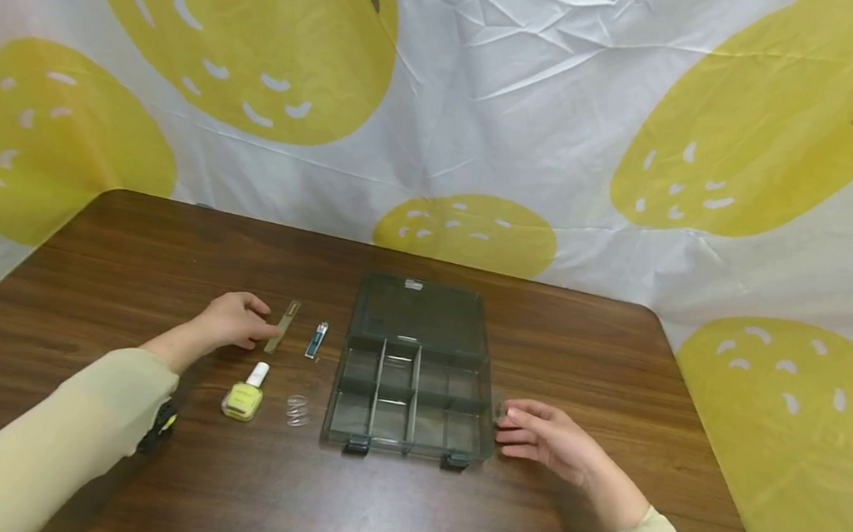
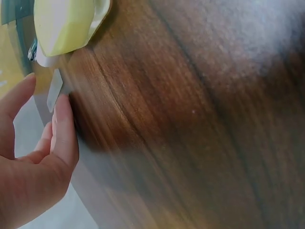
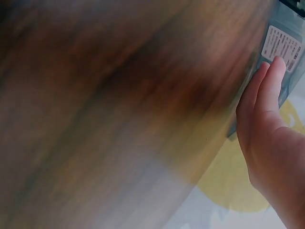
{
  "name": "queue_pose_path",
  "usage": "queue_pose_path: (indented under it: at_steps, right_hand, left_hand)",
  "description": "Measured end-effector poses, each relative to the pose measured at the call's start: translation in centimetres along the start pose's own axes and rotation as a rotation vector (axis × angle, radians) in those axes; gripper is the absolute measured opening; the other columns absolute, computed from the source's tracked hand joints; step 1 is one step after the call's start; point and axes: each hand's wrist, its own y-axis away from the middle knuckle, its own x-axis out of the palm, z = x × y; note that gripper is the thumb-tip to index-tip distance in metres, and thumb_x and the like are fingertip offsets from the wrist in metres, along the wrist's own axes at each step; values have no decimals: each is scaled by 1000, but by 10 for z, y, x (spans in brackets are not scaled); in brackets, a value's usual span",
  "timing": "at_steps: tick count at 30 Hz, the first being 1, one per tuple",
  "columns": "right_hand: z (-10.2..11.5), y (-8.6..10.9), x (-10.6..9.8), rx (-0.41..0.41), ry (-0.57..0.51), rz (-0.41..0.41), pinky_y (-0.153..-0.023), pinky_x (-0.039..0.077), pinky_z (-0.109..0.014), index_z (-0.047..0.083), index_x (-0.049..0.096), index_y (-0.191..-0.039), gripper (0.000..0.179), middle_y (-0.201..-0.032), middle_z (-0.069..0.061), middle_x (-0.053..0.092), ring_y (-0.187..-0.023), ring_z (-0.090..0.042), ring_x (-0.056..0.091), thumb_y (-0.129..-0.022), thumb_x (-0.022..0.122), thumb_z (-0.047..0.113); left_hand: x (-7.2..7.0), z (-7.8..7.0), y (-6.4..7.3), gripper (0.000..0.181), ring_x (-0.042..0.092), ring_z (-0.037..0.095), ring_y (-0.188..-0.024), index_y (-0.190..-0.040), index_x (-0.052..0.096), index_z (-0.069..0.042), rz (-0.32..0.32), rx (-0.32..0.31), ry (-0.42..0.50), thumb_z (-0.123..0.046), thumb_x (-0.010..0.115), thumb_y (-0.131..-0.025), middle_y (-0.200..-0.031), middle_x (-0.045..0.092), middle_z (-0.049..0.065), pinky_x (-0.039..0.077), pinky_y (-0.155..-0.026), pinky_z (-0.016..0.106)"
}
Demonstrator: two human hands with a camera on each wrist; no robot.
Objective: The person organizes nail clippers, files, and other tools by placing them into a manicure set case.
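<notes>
While reaching out to the left of a smoky, divided box (image 1: 412, 419), shown with the left hand (image 1: 237, 320) beside a narrow strip (image 1: 284, 327), possibly a nail file, with thumb and fingertips apart, gently curved, and no hold visible. Impossible to confirm actual contact. Lies flat and aslant left of the box, roughly level with the hinge line, farther out from the box than a pair of nail clippers (image 1: 317, 341). Looks thin, light and fairly stiff, probably smooth enough to skate on the wood-grain table (image 1: 244, 485), and perhaps brittle under bending. Best taken lightly by both long edges near the middle, or pinched at one end after tipping up. Also pictured resting the right hand (image 1: 544, 438) at the right wall of the box, with fingers nearly straight, apparently touching near a printed label (image 3: 282, 46) and gripping nothing visible. Left of the box's front half, a white-capped bottle of yellow polish (image 1: 243, 399), likely the heaviest of the small items, and, between bottle and box, clear rings (image 1: 297, 411), likely light and easily scattered. At the box's far side, an open lid (image 1: 419, 311), laid back.
</notes>
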Motion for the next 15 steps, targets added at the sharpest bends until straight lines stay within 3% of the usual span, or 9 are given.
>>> queue_pose_path:
  at_steps: [4, 9, 15]
  right_hand:
    - [-2, -4, 4, 14, 28, 14, -86, 52, -29, -20, 15, -137, 70, -105, -6, 57, -94, -13, 62, -95, 54, 20]
    - [-1, -8, 9, 35, 79, 6, -86, 53, -29, -21, 14, -137, 70, -110, -10, 54, -93, -13, 61, -92, 56, 12]
    - [1, -10, 13, 45, 77, -2, -82, 54, -28, -21, 16, -136, 68, -102, -7, 52, -88, -10, 59, -90, 57, 7]
  left_hand:
    - [3, -2, 0, 54, 64, 15, -67, -117, 47, 13, -21, 20, -75, -17, 72, -80, -106, 61, 29, 56, -65, 31]
    - [6, -5, -1, 47, 62, 12, -60, -111, 52, 11, -48, 58, -217, -16, 73, -78, -105, 62, 29, 53, -59, 28]
    - [7, -8, -2, 39, 59, 9, -55, -106, 56, 12, -71, 68, -216, -7, 71, -76, -90, 66, 22, 50, -55, 24]
